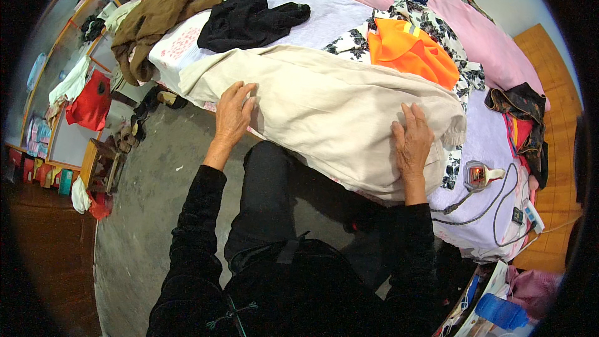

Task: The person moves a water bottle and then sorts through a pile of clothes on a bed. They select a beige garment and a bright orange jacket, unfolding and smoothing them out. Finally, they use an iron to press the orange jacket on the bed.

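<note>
A beige garment [331, 100], viewed from above, lies lengthwise along the near edge of a bed [312, 15], its gathered cuff toward the right. Both hands are placed over it, well apart. The left hand [234, 115] is at the near edge of its left part, fingers extended and loosely parted; the right hand [413, 140] lies over the right part, near the cuff, its fingers likewise open — neither hand grips the cloth. Whether every fingertip touches the fabric cannot be told.

Beyond the garment lie a black garment [246, 24] and, farther left, a brown garment [165, 12] hanging over the bed's edge. An orange garment [412, 53] with a pale yellow stripe lies just behind the beige one, on a black-and-white floral cloth [472, 78]. To the right: a small corded appliance [480, 176] — apparently an iron — and, nearer the wooden headboard [549, 81], a white power strip [533, 217]. Shoes [146, 106] stand on the grey floor [162, 175] at left.
</note>
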`<act>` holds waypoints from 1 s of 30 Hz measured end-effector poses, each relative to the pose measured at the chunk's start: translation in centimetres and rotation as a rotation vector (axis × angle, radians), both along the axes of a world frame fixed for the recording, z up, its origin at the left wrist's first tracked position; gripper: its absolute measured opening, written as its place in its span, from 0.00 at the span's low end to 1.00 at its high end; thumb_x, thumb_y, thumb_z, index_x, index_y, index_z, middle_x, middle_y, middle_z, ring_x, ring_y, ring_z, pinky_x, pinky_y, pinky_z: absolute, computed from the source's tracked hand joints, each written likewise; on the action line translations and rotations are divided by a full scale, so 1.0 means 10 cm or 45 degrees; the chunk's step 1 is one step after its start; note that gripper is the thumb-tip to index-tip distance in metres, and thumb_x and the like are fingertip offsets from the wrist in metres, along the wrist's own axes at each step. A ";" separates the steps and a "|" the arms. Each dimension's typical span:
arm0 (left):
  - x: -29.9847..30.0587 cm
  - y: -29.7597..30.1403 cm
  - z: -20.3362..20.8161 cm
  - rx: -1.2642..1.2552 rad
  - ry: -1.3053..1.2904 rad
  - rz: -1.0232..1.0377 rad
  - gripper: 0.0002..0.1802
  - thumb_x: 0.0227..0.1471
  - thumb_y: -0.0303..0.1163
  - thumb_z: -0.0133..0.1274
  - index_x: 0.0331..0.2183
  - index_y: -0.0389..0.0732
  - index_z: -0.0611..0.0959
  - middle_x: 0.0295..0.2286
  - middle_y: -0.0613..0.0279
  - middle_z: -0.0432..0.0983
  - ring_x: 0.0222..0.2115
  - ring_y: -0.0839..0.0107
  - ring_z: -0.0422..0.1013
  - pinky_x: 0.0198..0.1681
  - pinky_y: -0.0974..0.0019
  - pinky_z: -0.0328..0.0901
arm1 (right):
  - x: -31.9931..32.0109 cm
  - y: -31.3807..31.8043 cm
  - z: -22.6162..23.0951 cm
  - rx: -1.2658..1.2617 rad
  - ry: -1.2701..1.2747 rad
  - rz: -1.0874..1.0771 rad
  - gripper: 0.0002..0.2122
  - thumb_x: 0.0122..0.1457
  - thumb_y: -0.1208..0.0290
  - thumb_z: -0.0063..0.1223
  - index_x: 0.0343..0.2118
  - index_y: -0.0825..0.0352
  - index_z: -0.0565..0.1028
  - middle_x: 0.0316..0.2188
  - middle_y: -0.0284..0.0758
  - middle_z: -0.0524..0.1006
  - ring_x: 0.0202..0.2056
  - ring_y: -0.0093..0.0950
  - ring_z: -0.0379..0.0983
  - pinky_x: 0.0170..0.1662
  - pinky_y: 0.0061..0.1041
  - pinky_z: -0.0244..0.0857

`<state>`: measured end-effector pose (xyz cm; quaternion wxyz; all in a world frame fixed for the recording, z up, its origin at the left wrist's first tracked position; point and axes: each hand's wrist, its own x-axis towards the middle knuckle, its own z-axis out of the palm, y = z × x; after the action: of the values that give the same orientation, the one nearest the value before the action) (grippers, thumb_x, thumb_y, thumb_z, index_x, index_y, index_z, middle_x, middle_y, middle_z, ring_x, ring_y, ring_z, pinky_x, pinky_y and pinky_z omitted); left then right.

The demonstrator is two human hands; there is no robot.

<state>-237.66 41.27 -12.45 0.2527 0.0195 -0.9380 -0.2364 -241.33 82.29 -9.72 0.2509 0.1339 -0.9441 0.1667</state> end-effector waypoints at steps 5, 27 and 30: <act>-0.29 -0.09 0.03 -0.217 -0.018 0.047 0.22 0.58 0.41 0.50 0.54 0.52 0.76 0.54 0.49 0.67 0.56 0.51 0.63 0.54 0.50 0.59 | -0.15 0.21 -0.18 0.201 -0.119 -0.161 0.23 0.61 0.59 0.51 0.59 0.56 0.69 0.62 0.40 0.64 0.64 0.37 0.55 0.63 0.45 0.43; -1.02 -0.71 -0.15 -0.173 -0.272 0.222 0.29 0.61 0.57 0.39 0.56 0.55 0.75 0.58 0.56 0.66 0.60 0.58 0.59 0.61 0.49 0.50 | -0.25 0.34 -0.43 0.237 -0.249 -0.199 0.24 0.64 0.57 0.46 0.63 0.51 0.64 0.65 0.37 0.60 0.66 0.33 0.52 0.65 0.42 0.40; -0.91 -0.86 -0.08 0.396 0.000 0.029 0.28 0.62 0.50 0.41 0.51 0.40 0.79 0.51 0.51 0.74 0.56 0.58 0.66 0.61 0.61 0.55 | -0.28 0.36 -0.46 0.245 -0.230 -0.189 0.24 0.64 0.56 0.45 0.63 0.52 0.64 0.65 0.37 0.60 0.66 0.33 0.52 0.65 0.43 0.40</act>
<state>-246.78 32.69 -13.27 0.2492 0.0690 -0.8898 -0.3760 -244.09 85.87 -14.32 0.1624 0.0718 -0.9818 0.0680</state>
